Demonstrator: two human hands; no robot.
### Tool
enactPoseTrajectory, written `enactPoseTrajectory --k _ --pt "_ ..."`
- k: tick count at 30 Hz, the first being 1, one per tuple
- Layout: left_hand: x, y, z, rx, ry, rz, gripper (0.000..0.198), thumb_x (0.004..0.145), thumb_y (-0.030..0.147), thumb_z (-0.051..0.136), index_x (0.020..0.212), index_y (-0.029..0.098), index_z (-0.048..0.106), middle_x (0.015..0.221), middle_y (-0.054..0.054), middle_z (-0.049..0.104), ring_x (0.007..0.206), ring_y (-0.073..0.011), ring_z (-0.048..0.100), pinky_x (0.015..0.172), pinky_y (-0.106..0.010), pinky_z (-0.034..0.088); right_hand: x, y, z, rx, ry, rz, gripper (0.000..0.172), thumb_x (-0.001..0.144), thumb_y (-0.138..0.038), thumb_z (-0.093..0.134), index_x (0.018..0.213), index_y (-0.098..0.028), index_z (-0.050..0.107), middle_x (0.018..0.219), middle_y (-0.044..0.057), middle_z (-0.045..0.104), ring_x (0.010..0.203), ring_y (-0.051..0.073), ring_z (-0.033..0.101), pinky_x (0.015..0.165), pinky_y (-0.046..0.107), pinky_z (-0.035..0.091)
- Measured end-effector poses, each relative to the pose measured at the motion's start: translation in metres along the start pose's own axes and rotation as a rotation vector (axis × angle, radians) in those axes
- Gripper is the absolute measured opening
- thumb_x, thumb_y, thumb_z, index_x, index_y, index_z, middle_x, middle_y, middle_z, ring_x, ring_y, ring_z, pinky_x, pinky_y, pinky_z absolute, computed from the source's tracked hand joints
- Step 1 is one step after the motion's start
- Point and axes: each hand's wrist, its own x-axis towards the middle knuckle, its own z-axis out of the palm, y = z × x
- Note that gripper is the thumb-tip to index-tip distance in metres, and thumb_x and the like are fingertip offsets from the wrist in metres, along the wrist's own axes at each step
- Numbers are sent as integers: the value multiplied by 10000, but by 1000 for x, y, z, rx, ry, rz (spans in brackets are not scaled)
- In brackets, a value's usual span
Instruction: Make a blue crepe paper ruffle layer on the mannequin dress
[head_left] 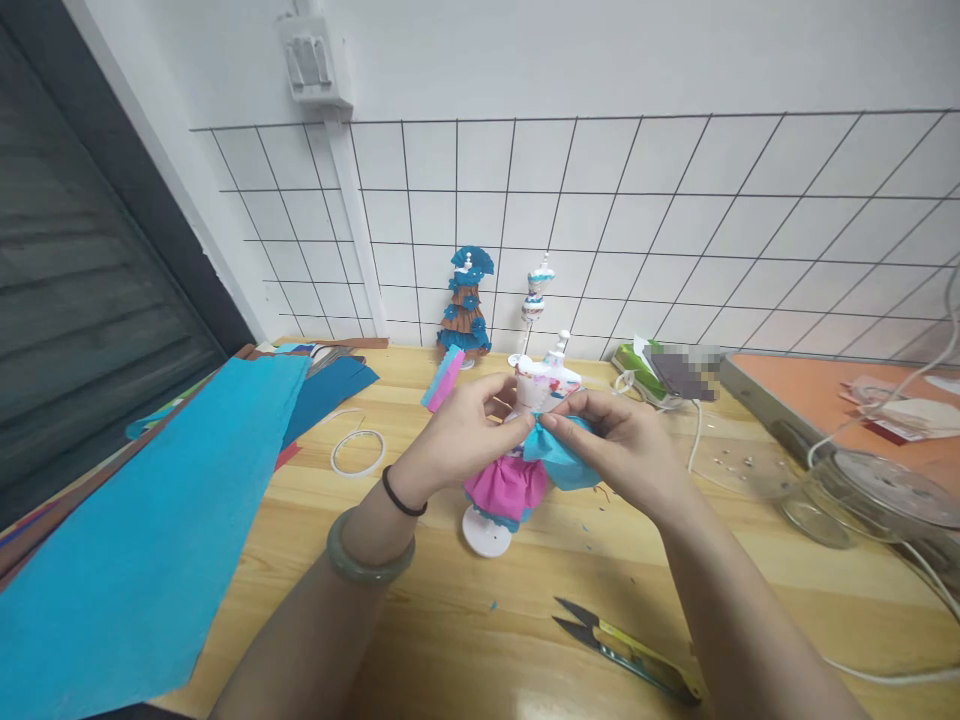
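At the mannequin's (548, 379) waist, blue paper (564, 464) pinched between left hand (465, 432) and right hand (626, 447) grips.

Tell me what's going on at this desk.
A person holds a small mannequin standing on the wooden desk. The left hand grips its waist, while the right hand pinches a blue paper piece against it, just above a pink paper skirt. Thread snips lie near the right forearm, a tape ring and blue paper sheets lie to the left, and two more mannequins stand by the wall.
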Motion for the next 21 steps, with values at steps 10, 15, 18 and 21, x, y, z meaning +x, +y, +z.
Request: enactPoseTrajectory --k 10,15,18,21 --pt "1 -2 -1 59 -10 5 154 808 181 571 945 127 616 961 -53 650 781 -118 587 677 -241 484 0 1 -1 -65 3 -15 264 761 -437 663 743 -174 671 722 38 648 639 145 536 529 243 414" --pt "1 -2 0 96 -17 5 251 813 186 561 1050 125 616 1011 -74 666 847 -153 604 726 -276 499 0 1 0 -51 4 -1 271 756 -443 667 747 -172 669 715 40 645 612 141 533 492 233 405" --pt "0 -1 0 135 -17 28 270 822 200 553 1074 126 613 1012 -80 669 876 -170 614 753 -295 508 -1 -1 1 -39 1 22 272 754 -443 664 740 -172 657 692 34 632 582 133 517 471 231 395" --pt "-1 -2 0 169 -4 59 262 837 225 545 1073 135 615 1006 -79 670 881 -179 624 765 -307 516 -2 -5 1 -64 5 34 257 752 -433 659 722 -178 643 651 23 608 548 126 496 443 227 370"
